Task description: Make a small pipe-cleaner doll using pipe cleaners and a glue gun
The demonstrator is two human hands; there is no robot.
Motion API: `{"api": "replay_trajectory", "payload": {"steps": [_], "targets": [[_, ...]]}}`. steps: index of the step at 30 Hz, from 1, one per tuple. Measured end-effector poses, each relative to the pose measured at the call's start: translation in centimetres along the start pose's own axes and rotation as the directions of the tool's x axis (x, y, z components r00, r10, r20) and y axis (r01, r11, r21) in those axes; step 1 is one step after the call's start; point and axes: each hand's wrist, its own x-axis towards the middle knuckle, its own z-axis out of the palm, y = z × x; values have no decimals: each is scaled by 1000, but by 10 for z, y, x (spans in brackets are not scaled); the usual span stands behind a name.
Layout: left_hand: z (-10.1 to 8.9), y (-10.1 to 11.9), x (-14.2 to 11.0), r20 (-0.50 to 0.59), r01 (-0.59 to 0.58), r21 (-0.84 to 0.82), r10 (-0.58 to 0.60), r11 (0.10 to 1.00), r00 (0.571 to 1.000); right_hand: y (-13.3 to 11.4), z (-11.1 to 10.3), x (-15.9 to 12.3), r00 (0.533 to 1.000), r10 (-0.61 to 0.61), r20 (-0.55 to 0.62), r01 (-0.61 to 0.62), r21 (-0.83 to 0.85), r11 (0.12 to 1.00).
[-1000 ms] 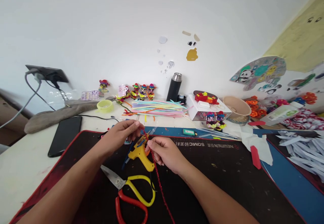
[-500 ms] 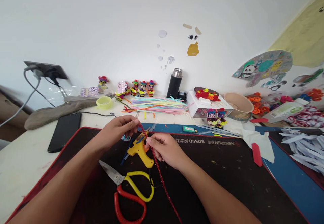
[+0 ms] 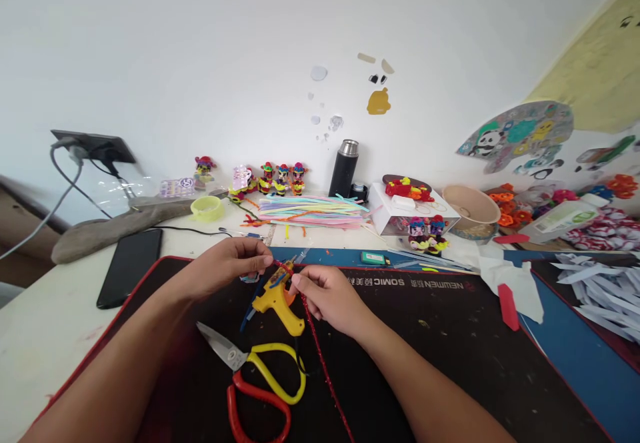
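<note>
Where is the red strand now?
In the head view, the red strand is near the middle, stretched from the left hand to the right hand, then running down to the bottom edge, right of the scissors.

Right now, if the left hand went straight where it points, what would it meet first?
Probably the right hand, along the red stem both hold; the yellow glue gun seems lower, but depth is unclear.

Room on the right, bumps in the middle
A hand could slide over the black mat (image 3: 480,343) past the right arm (image 3: 415,376); scissors (image 3: 235,357) and a yellow glue gun (image 3: 278,306) block the middle.
</note>
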Motion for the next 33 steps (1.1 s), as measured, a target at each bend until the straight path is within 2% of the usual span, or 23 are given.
{"api": "replay_trajectory", "payload": {"steps": [4,10,21,33], "targets": [[-1,3,-1,44,9,39,-11,999,999,0,-3,0,1000,-2,-18,2,11,1000],[4,4,-1,-46,-11,36,13,999,999,0,-3,2,999,-21,-40,23,35,999],[17,7,0,-23,-11,60,12,998,1000,3,1,1,1000,1,-21,0,37,999],[27,2,4,-97,3,-79,-11,997,995,1,3,2,999,-33,-15,34,3,999]]}}
